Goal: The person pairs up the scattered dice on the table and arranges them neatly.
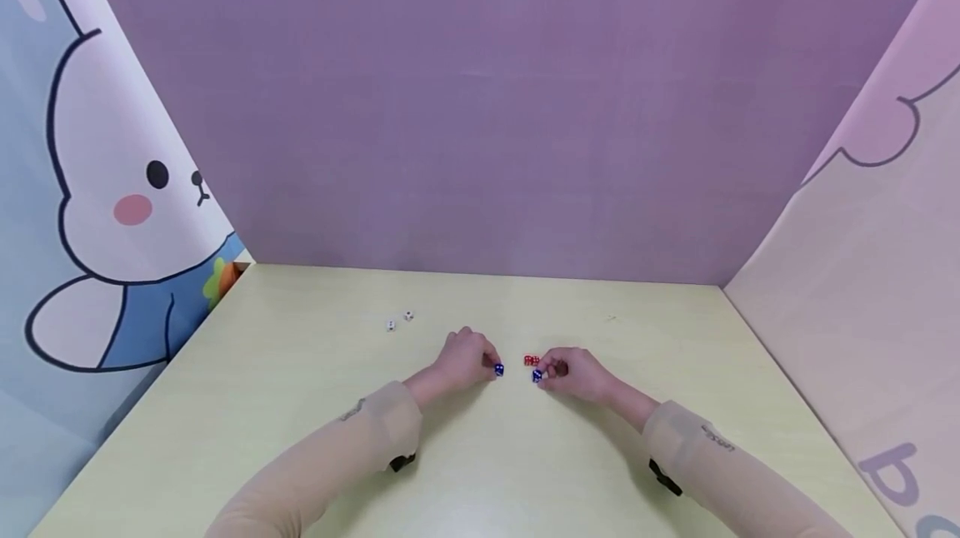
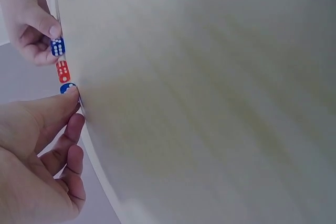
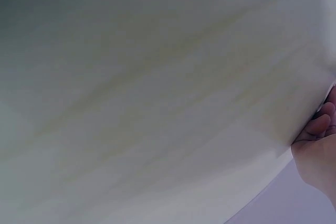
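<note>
My left hand (image 1: 465, 359) pinches a blue die (image 1: 498, 370) with white pips between thumb and fingertips, close over the table. Across a short gap, my right hand (image 1: 573, 373) pinches another blue die (image 1: 537, 376) in the same way. Just behind that die sit red dice (image 1: 531, 361), side by side near the right fingertips. The left wrist view shows the left thumb over its blue die (image 2: 67, 88), a red die (image 2: 63, 71) beyond it, and the right hand's blue die (image 2: 58, 46) past that. In the right wrist view only part of the right hand (image 3: 317, 140) appears, its die hidden.
Two white dice (image 1: 399, 321) lie farther back on the pale table (image 1: 480, 471), left of the hands. A purple panel (image 1: 480, 105) stands along the table's back edge. Printed cloths (image 1: 135, 146) hang at both sides.
</note>
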Tool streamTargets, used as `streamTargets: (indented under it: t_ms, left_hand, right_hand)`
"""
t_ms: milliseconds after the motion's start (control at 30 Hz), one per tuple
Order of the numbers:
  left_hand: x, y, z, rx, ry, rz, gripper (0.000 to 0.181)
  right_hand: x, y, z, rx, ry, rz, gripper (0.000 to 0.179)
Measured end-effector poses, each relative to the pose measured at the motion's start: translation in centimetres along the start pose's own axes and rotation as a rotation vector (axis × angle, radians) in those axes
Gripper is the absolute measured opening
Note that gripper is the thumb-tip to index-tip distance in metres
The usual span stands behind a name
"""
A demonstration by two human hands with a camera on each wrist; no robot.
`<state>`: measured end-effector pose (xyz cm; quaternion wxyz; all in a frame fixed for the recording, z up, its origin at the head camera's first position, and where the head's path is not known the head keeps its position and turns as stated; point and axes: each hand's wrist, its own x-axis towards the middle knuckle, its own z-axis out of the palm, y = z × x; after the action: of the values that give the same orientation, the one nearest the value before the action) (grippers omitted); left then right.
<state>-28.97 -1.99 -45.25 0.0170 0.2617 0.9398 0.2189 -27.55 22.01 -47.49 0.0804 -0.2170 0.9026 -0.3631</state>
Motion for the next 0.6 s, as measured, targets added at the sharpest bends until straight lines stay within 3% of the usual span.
streamTargets:
  t_ms: [600]
  left_hand:
    - [1.1,3.3,1.1,-0.03,-0.004,0.004,0.012]
  right_hand:
    - [0.1,0.2,0.0,-0.003,0.017,-0.014,0.013]
